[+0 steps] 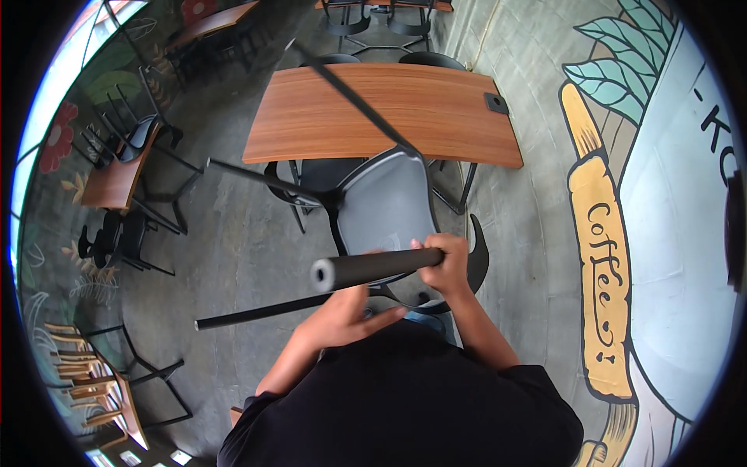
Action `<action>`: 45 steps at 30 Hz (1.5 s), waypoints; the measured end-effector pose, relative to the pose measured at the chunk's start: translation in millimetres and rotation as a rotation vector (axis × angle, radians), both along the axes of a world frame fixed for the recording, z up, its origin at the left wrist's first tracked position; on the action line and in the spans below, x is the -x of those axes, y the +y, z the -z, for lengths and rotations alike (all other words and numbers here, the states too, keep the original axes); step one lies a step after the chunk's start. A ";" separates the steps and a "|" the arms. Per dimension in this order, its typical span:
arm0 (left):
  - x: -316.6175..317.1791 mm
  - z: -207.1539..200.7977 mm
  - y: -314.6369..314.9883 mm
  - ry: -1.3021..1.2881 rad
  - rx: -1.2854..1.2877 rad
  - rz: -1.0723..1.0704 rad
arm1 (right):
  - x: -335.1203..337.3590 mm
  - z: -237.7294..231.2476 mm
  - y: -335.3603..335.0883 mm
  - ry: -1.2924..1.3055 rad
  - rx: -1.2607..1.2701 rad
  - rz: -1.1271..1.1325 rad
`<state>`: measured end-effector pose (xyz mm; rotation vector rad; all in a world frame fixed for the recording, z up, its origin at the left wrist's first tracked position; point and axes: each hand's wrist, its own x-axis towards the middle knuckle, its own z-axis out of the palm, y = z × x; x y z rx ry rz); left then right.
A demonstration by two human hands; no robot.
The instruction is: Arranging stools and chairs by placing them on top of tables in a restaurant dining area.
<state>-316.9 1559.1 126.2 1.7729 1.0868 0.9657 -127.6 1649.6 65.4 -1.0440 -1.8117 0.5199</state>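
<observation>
A black chair (385, 204) is tipped over in front of me, the underside of its grey seat facing up. Its dark legs stick out leftward and up toward me, the thickest-looking one ending close to my view. My right hand (447, 265) is closed around that near leg, close to the seat. Below the same leg, my left hand (340, 317) has its thumb stretched to the right. Its other fingers reach up behind the leg, mostly hidden, and whether they bear on the chair does not show. The curved black backrest (480, 261) shows past my right wrist.
Beyond the chair stands a wooden table (373, 109), with black chairs around it. A painted wall (533, 257) runs along the right. More tables (117, 183) with stacked chairs line the left side, above a grey concrete floor (156, 311).
</observation>
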 end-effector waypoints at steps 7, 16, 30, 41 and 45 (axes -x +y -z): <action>65.5 35.9 25.3 0.034 0.755 -0.092 | -108.6 42.0 87.2 0.517 0.296 -0.029; -18.9 98.4 222.0 -0.485 0.172 -0.896 | -192.8 88.8 235.6 0.624 0.351 -0.046; -94.7 144.3 357.9 0.024 -0.103 -0.740 | -290.1 146.1 366.9 -0.142 0.610 0.062; -112.5 183.9 392.1 0.008 0.063 -0.826 | -302.0 169.7 393.4 -0.258 0.742 0.044; -117.0 185.0 393.0 0.020 -0.040 -0.859 | -301.1 171.3 393.0 -0.265 0.760 0.075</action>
